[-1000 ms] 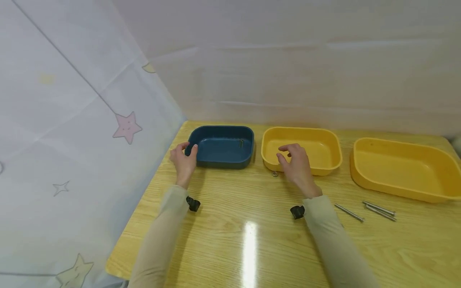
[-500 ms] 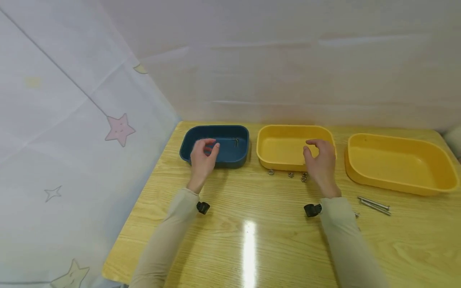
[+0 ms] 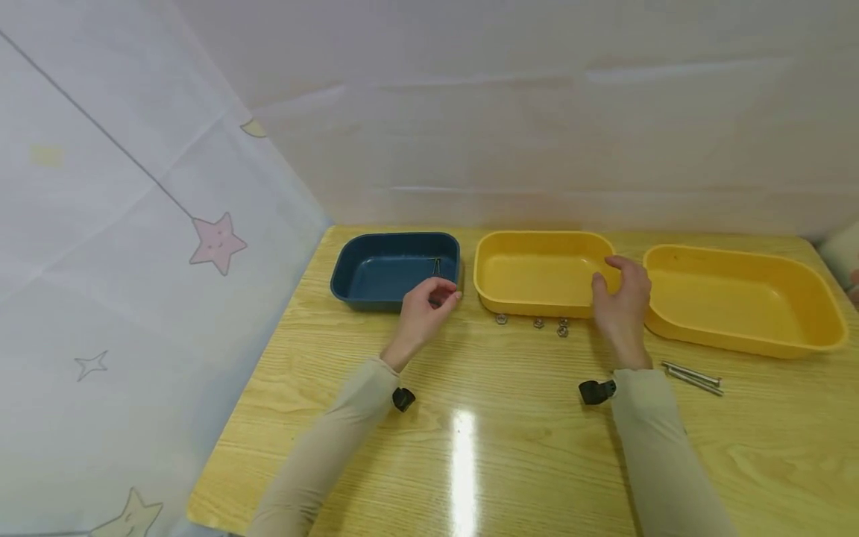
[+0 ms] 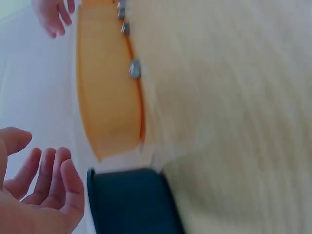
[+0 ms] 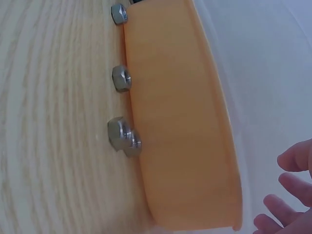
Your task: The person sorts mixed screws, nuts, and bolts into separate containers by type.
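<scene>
Both hands have moved right: the left hand (image 3: 420, 313) is now just left of the middle tray (image 3: 537, 307), the right hand (image 3: 622, 304) at its right end. Thumbs and fingers are apart, seemingly empty, so four nuts (image 5: 122, 78) stay on the desk (image 3: 530, 455) along its front.

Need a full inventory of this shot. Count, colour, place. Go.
Blue tray: 1, dark blue, left on the table
Yellow trays: 2, yellow, middle and right
Nuts: 4, silver, along the middle tray's front
Long bolts: at least 2, silver, in front of the right tray
Small screws: count unclear, brassy, inside the blue tray
Table: 1, light wood, under everything
Backdrop: pale, star prints at left
Wrist cameras: 2, black, one per wrist
Sleeves: 2, beige, both arms
Left hand: 1, bare, at the blue tray's front right corner
Right hand: 1, bare, by the middle tray's right end
</scene>
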A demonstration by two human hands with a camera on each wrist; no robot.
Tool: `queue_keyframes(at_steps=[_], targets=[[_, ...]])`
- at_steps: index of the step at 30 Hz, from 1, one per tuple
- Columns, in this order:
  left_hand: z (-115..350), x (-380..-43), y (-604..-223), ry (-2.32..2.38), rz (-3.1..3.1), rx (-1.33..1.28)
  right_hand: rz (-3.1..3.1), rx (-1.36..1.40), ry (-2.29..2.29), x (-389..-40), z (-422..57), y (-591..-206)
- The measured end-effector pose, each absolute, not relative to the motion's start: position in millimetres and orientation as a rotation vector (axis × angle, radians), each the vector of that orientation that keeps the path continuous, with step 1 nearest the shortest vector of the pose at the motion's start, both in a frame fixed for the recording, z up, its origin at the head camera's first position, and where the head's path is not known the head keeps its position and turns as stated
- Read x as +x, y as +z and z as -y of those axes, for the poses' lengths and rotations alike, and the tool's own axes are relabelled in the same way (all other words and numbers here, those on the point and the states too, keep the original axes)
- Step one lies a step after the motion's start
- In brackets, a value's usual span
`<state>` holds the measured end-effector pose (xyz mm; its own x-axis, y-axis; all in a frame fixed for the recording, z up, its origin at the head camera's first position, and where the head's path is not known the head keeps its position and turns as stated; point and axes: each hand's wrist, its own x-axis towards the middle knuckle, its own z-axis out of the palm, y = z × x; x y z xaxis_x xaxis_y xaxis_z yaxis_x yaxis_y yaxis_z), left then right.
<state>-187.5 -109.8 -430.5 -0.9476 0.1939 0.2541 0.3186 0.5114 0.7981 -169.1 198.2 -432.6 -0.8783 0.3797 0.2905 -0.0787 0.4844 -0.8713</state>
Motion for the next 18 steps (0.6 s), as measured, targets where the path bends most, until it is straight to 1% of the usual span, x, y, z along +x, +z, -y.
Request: queue_keyframes(at_steps=[6,11,18], targets=[[95,-182,-441,-1.405,2.768,-0.557,2.338,-0.304,1.412,-167,-202,-437],[85,-179,-451,-1.33,2.867,-0.503,2.416,-0.363,1.475,-164,-204,-441],[74,-176,-457,-1.265,2.953,-0.455,2.433,-0.342,1.483,-164,-204,-448]])
